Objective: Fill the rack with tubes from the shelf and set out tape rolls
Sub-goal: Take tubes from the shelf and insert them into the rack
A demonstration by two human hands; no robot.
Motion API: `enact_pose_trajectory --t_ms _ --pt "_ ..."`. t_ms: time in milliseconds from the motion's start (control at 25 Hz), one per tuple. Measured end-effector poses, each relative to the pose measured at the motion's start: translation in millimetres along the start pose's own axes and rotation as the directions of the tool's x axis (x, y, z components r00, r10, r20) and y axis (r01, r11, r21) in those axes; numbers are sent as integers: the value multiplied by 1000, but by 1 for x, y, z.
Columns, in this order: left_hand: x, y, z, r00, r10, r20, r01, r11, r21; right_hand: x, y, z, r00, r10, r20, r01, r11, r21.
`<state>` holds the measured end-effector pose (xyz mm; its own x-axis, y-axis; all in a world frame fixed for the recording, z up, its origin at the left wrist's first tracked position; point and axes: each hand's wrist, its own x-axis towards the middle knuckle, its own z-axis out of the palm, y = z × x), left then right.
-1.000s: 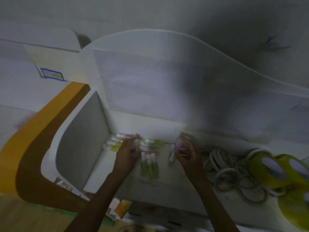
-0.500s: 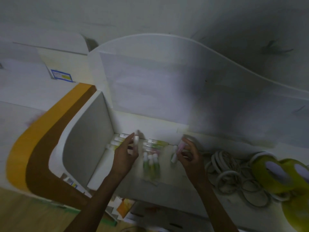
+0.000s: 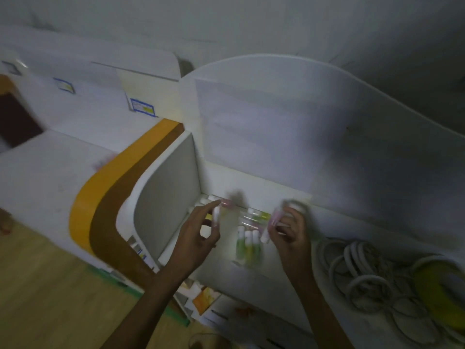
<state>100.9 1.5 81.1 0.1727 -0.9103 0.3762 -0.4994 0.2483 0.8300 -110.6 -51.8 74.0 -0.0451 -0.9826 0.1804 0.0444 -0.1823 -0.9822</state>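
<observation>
White shelf (image 3: 226,268) | left hand (image 3: 195,244) pinches tube (image 3: 216,217) | right hand (image 3: 289,238) grips pink tubes (image 3: 270,226) | three tubes (image 3: 247,244) lie between | tape rolls (image 3: 359,270) right.

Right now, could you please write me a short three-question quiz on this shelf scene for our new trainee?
1. True or false: the left hand holds a small white-capped tube.
2. On which side of the three upright green-tinted tubes does the pile of white tape rings lie: left or right?
3. The right hand holds: A) a yellow-green tape roll, B) pink-tinted tubes, C) nothing.

Key
1. True: the tube is pinched upright between thumb and fingers.
2. Right, further along the white shelf.
3. B; the yellow-green tape roll lies untouched at far right.
</observation>
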Motion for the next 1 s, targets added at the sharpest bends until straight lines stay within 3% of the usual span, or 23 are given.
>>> enact_pose_trajectory --t_ms 160,360,560,760,1000 --pt "-22 24 -35 998 -8 -59 6 999 -34 -13 -25 38 998 10 69 -14 998 63" --pt "-48 53 -110 975 26 -219 -17 999 41 -46 -67 95 972 -64 224 35 991 129" --pt "-98 45 -201 970 126 -210 -109 990 93 -107 -101 165 947 -141 288 106 985 133" --pt "-139 1 -299 974 49 -222 -23 993 120 -176 -112 245 921 -226 318 194 972 130" --pt "-151 -46 -384 949 -96 -299 150 975 162 -207 -101 342 904 -198 378 179 980 85"
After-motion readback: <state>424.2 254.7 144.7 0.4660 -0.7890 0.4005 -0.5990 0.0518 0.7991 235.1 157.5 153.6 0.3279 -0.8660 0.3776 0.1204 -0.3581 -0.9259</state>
